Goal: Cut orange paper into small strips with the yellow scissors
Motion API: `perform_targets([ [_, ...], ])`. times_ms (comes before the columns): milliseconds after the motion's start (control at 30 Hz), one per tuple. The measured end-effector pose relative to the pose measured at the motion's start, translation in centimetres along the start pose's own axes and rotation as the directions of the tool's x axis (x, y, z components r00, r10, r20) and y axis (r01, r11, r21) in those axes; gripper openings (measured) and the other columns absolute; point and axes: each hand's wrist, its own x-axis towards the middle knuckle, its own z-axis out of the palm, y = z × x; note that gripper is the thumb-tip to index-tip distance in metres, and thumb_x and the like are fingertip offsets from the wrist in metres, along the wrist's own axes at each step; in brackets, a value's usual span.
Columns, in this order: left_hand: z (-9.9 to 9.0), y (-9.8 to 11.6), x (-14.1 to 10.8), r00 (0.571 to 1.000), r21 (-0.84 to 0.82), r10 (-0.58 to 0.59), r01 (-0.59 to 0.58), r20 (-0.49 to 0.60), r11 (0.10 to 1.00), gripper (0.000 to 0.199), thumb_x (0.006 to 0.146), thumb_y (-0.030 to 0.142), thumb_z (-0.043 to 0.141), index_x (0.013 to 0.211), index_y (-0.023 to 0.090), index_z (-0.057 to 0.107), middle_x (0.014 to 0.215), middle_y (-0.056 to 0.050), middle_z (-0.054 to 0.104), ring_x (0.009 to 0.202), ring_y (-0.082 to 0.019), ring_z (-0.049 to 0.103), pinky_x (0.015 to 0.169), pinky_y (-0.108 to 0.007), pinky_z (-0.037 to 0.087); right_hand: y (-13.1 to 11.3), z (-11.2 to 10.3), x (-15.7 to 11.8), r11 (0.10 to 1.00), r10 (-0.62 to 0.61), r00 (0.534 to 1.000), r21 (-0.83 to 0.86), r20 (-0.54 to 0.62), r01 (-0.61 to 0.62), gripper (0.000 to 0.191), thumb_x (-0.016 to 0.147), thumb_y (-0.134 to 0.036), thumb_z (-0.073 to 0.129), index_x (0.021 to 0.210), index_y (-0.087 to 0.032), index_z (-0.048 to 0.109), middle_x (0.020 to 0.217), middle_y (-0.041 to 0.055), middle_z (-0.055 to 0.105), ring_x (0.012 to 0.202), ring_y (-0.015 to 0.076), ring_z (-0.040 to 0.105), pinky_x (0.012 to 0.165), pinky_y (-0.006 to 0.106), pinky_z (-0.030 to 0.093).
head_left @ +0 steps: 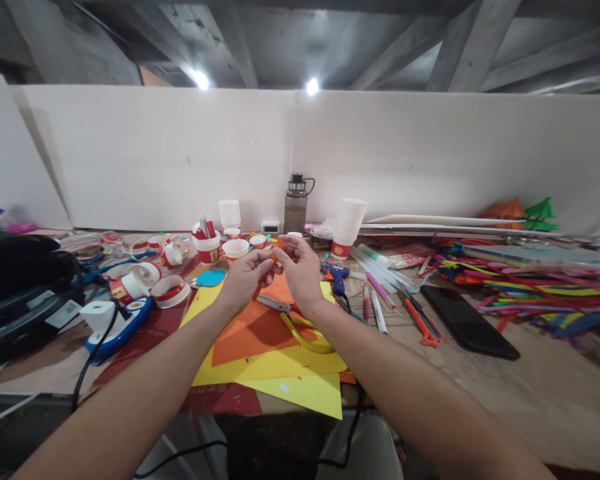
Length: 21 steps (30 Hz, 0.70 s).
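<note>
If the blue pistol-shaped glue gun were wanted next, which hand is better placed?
Probably the right hand: the glue gun lies beside it, farther from the left hand, though both hands look occupied.

No wording or number can be read. A gold mark is borne by the red band of the stacked paper cups (pixel 349 223), and print is carried by a white label (pixel 64 313) on a black object (pixel 17 327), but both are too small to be made out.
</note>
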Motion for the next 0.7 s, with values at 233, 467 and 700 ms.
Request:
perform_targets([
  [233, 0.2, 0.3, -0.1, 1.000, -0.016, -0.007, 0.007, -0.001, 1.000, 0.024, 0.077, 0.038, 0.067, 0.075, 0.015, 0.060, 0.066, 0.000, 0.059, 0.048, -0.005, 0.045, 0.043, -0.018, 0.033, -0.3, 0.1, -0.2, 0.999, -0.024, 1.000, -0.025, 0.000, 0.024, 0.023, 0.075, -0.026, 0.064, 0.097, -0.020, 0.060, 0.071, -0.0032, 0.059, 0.056, 0.0081, 0.051, 0.053, 0.021, 0.043],
  [467, -0.1, 1.1, -0.2, 0.985, -0.252, -0.131, 0.155, 0.110, 0.955, 0.023, 0.073, 0.030, 0.072, 0.074, 0.011, 0.059, 0.068, -0.001, 0.058, 0.049, -0.003, 0.043, 0.043, -0.015, 0.031, -0.4, -0.1, 0.2, 0.997, 0.001, 0.996, 0.071, 0.093, -0.008, 0.038, 0.079, -0.032, 0.062, 0.115, -0.025, 0.054, 0.087, -0.0010, 0.059, 0.059, 0.0073, 0.052, 0.055, 0.022, 0.046],
  [700, -0.9, 1.6, 0.1, 0.957, -0.362, -0.205, 0.269, 0.206, 0.892, 0.018, 0.075, 0.023, 0.071, 0.073, 0.009, 0.058, 0.065, -0.002, 0.058, 0.046, -0.001, 0.041, 0.041, -0.012, 0.028, -0.7, -0.9, 1.1, 0.997, -0.060, 0.967, 0.055, 0.246, 0.048, 0.035, 0.078, -0.029, 0.062, 0.113, -0.025, 0.059, 0.087, -0.0002, 0.059, 0.069, 0.0102, 0.054, 0.064, 0.025, 0.047],
])
